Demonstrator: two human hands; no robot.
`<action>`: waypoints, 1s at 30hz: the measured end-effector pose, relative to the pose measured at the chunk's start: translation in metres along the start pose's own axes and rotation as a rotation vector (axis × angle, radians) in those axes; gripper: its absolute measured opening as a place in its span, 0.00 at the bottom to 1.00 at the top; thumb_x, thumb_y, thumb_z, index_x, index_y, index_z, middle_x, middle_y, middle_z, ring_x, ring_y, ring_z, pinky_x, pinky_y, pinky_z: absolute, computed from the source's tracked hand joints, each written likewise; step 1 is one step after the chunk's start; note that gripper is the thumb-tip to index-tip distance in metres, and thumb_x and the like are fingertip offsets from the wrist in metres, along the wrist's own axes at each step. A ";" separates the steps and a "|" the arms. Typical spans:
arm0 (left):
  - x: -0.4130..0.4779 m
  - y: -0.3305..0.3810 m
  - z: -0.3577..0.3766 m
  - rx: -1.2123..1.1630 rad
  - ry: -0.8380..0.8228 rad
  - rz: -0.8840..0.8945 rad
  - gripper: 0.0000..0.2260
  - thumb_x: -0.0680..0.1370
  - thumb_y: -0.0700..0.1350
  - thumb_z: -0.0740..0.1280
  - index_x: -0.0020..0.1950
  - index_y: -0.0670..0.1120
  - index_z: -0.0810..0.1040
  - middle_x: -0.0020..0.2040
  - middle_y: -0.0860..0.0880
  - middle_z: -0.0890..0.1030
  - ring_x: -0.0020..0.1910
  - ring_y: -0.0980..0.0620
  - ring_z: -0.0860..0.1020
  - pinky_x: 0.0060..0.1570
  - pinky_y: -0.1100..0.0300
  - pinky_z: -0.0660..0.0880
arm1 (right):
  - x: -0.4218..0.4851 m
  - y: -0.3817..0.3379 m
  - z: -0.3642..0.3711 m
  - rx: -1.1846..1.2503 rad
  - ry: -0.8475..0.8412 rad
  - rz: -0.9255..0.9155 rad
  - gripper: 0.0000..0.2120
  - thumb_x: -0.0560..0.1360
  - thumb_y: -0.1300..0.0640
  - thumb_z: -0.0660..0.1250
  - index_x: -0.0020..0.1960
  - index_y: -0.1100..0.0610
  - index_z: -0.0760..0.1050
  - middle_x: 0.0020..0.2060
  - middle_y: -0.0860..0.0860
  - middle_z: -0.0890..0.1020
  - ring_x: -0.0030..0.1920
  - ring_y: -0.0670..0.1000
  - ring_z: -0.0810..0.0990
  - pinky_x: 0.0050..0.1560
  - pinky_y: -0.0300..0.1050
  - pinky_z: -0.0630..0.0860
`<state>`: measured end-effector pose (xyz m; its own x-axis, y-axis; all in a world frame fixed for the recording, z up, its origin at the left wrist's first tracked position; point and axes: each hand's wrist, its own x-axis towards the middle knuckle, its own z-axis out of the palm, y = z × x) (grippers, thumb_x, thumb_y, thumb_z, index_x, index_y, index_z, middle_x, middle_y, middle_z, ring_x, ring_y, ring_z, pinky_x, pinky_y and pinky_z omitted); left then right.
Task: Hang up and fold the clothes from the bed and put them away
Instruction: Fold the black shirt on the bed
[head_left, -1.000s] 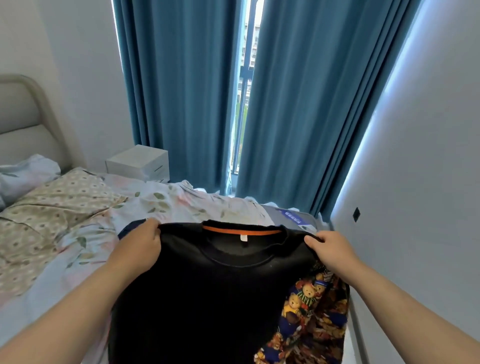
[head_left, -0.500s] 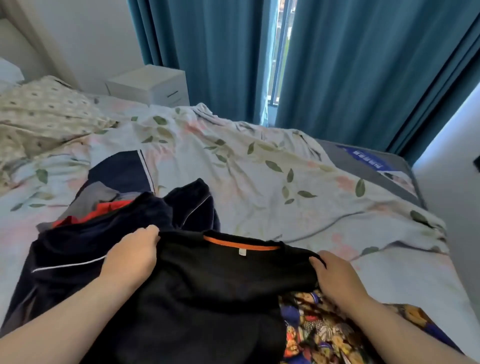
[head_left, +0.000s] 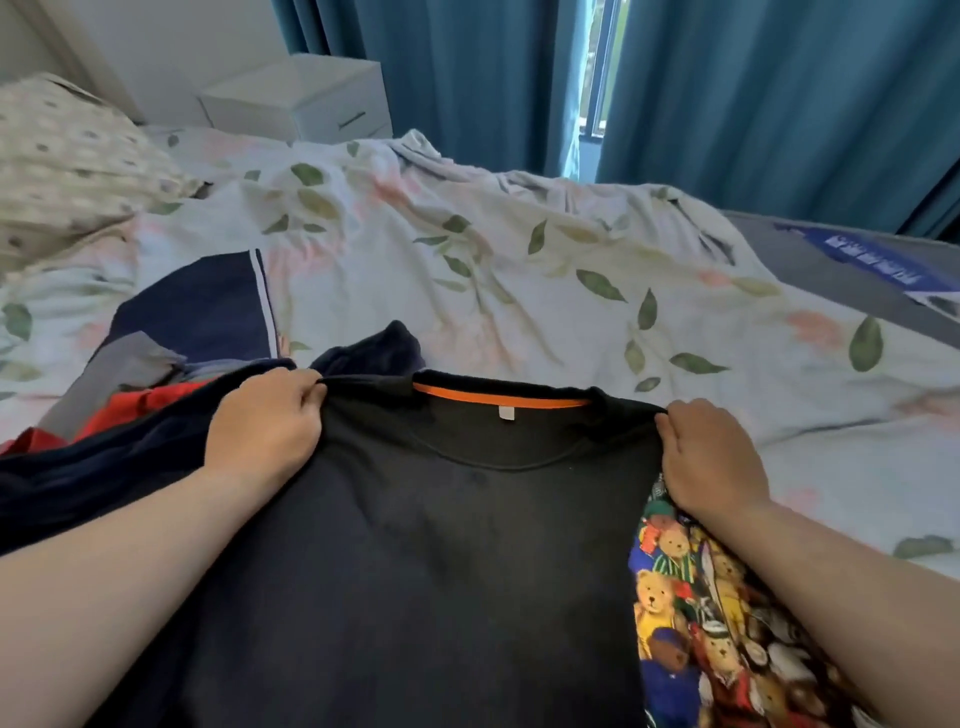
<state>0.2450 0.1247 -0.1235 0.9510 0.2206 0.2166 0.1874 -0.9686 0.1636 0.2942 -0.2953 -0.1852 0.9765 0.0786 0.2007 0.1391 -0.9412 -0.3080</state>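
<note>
Head view looks down on a black T-shirt (head_left: 467, 545) spread front-up over the near part of the bed (head_left: 821, 265), its orange-lined collar pointing away. The left grip (head_left: 265, 421) pinches the shirt's left shoulder, fingers curled round a fold of fabric. The right grip (head_left: 711, 457) holds the right shoulder, fingers bent over the edge; its fingertips are hidden, so it appears to pinch rather than merely press. A navy garment (head_left: 104, 467) lies under the shirt's left side, touching a red garment (head_left: 130, 410). A bear-print garment (head_left: 691, 623) shows beneath the right forearm. Beyond lie a floral quilt (head_left: 519, 260), a white nightstand (head_left: 301, 98) and blue curtains (head_left: 779, 104).
</note>
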 end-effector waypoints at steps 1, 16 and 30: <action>0.011 0.003 0.010 0.044 -0.005 0.032 0.10 0.81 0.47 0.60 0.43 0.47 0.76 0.40 0.45 0.78 0.44 0.39 0.76 0.41 0.47 0.72 | 0.012 0.006 0.006 -0.058 -0.003 -0.009 0.15 0.82 0.55 0.58 0.37 0.58 0.70 0.34 0.55 0.72 0.37 0.60 0.73 0.37 0.50 0.67; 0.101 -0.002 0.100 0.070 -0.114 0.132 0.08 0.78 0.44 0.60 0.40 0.44 0.72 0.38 0.41 0.77 0.39 0.37 0.75 0.34 0.50 0.69 | 0.065 0.028 0.037 -0.143 -0.056 -0.113 0.18 0.81 0.52 0.51 0.33 0.51 0.59 0.28 0.51 0.69 0.31 0.60 0.71 0.34 0.50 0.66; 0.180 -0.011 0.136 -0.066 -0.044 0.151 0.12 0.79 0.53 0.57 0.50 0.51 0.78 0.45 0.43 0.82 0.46 0.35 0.79 0.39 0.49 0.72 | 0.118 0.039 0.048 -0.243 -0.054 -0.168 0.16 0.78 0.50 0.54 0.34 0.56 0.67 0.32 0.56 0.75 0.35 0.62 0.73 0.34 0.50 0.64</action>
<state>0.4474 0.1590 -0.2172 0.9773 0.0664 0.2014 0.0263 -0.9804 0.1955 0.4225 -0.3073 -0.2186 0.9513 0.2513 0.1787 0.2625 -0.9640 -0.0421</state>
